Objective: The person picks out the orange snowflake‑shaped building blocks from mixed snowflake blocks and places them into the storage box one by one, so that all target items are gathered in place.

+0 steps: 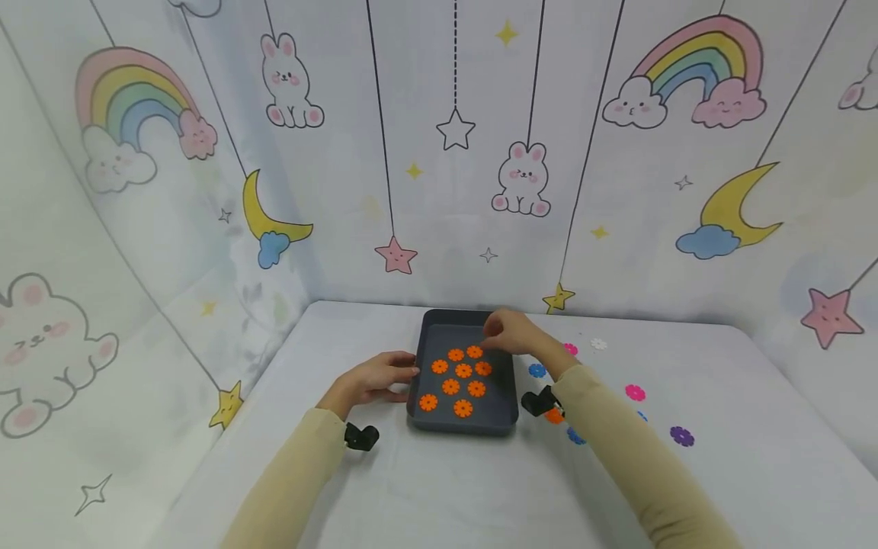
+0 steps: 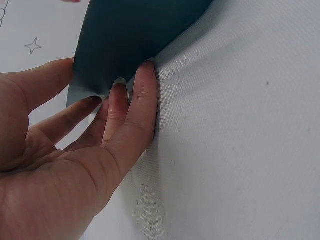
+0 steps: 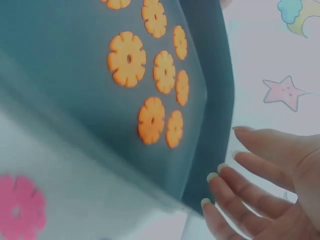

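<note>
A dark grey rectangular tray (image 1: 497, 415) lies on the white table with several orange flower-shaped discs (image 1: 463, 370) spread flat over its floor. At the tray's left side is my left hand (image 1: 376, 375). Its thumb reaches the rim and its other fingertips rest along the outer wall, as the left wrist view shows; the thumb tip is hidden by the tray (image 2: 135, 40). My right hand (image 1: 509, 332) hovers over the far right part of the tray. Thumb and fingers are apart and loosely bent, with nothing between them, and the fingertips (image 3: 212, 177) overlap the tray wall.
Right of the tray lie loose flower discs: pink (image 1: 635, 393), purple (image 1: 682, 436), white (image 1: 599, 344), blue (image 1: 537, 370) and orange (image 1: 554, 415). The right forearm (image 1: 624, 450) passes over some of them. A printed cloth backdrop (image 1: 453, 191) hangs behind the table.
</note>
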`<state>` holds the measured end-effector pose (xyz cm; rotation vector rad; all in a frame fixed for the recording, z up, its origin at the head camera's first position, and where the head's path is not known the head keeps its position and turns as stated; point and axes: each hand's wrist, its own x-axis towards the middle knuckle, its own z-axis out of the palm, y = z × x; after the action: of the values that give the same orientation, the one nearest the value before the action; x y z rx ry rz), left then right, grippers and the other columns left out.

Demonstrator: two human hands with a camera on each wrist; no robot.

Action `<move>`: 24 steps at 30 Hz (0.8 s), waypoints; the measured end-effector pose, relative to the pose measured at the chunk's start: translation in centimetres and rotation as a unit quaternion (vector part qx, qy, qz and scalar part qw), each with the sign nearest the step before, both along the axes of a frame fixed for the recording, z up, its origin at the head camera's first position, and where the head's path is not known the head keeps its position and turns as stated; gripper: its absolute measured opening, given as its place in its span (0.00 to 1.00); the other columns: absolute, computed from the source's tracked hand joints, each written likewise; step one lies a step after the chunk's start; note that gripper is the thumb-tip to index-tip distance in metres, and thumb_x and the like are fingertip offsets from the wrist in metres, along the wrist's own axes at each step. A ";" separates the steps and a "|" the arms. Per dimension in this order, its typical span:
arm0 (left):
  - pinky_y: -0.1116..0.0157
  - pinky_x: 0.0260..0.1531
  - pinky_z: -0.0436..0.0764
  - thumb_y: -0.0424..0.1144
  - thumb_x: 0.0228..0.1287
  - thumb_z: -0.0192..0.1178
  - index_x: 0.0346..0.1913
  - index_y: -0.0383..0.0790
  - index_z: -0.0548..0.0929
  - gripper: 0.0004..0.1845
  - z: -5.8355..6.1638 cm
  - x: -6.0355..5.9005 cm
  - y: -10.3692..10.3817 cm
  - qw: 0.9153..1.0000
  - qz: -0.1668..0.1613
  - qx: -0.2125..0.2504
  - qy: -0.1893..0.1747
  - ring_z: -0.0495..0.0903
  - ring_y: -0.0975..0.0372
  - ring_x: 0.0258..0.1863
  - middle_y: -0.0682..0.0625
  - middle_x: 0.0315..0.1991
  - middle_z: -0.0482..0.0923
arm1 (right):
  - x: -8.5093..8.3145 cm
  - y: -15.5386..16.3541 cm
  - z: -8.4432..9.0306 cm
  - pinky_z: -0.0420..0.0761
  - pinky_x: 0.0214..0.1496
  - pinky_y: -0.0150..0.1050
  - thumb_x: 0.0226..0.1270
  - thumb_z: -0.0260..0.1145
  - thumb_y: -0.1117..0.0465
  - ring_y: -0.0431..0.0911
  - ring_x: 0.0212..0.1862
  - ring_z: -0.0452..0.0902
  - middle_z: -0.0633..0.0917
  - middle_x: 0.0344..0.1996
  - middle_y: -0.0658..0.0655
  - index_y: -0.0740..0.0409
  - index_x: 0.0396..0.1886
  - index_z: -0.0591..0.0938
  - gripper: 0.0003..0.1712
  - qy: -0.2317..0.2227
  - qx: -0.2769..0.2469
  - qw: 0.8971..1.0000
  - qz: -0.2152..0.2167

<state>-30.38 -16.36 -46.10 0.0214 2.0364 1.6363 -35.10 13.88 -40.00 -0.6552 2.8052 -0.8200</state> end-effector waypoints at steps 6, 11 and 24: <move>0.53 0.51 0.87 0.39 0.77 0.59 0.77 0.34 0.64 0.31 0.1 0.1 0.1 1.000 0.007 -0.002 -0.005 0.75 0.48 0.63 0.37 0.71 0.69 | 1.3 2.5 0.8 0.83 0.56 0.52 0.68 0.72 0.60 0.58 0.53 0.80 0.85 0.51 0.65 0.69 0.54 0.82 0.20 0.005 -0.020 1.000 0.012; 0.53 0.51 0.86 0.39 0.77 0.59 0.76 0.34 0.64 0.31 0.0 0.1 0.1 1.000 0.007 -0.005 -0.003 0.76 0.48 0.63 0.37 0.70 0.70 | 2.2 4.6 0.9 0.85 0.53 0.49 0.68 0.71 0.61 0.55 0.50 0.82 0.85 0.49 0.63 0.68 0.54 0.83 0.19 0.003 -0.019 1.000 0.004; 0.53 0.51 0.86 0.38 0.77 0.59 0.76 0.33 0.63 0.31 -0.1 0.1 0.0 1.000 -0.002 0.004 0.002 0.75 0.47 0.64 0.37 0.70 0.70 | 5.2 9.8 0.3 0.86 0.47 0.45 0.67 0.72 0.60 0.52 0.46 0.81 0.86 0.46 0.64 0.67 0.52 0.83 0.18 0.017 -0.011 1.000 0.023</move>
<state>-30.29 -16.36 -46.18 0.0317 2.0303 1.6430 -29.90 23.71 -39.71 -0.7421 2.8034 -0.8412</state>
